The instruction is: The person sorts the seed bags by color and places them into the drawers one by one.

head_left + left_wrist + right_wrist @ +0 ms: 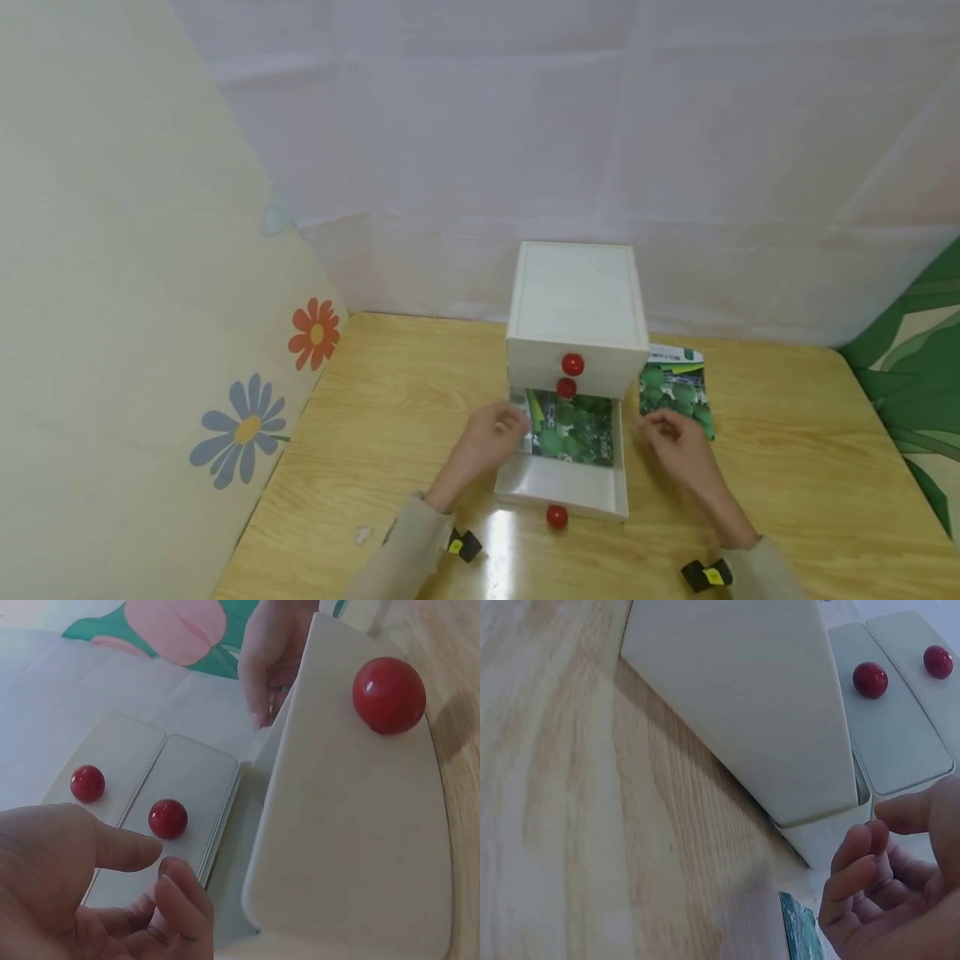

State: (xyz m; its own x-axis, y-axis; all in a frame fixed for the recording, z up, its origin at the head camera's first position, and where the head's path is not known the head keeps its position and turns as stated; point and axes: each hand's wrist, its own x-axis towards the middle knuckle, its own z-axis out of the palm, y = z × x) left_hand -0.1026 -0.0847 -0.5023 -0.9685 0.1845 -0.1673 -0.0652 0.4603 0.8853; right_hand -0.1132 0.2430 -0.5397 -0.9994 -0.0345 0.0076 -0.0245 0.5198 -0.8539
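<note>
A white drawer box (577,296) with red round knobs stands on the table, its bottom drawer (558,482) pulled out. Inside that drawer lies a flat packet (573,433) printed with green leaves. A similar green packet (675,390) lies on the table just right of the box. My left hand (487,442) hovers by the drawer's left wall, fingers loosely bent, holding nothing; in the left wrist view a gap shows between thumb and fingers. To the right of the drawer my right hand (682,454) is loosely curled and bare, overlapping the near edge of the table packet in the head view.
The two upper drawers are closed, with red knobs (573,364) at the front. The wooden table (405,392) meets a pale cloth backdrop (450,167) behind the box. A flower-printed sheet (150,292) hangs at the left.
</note>
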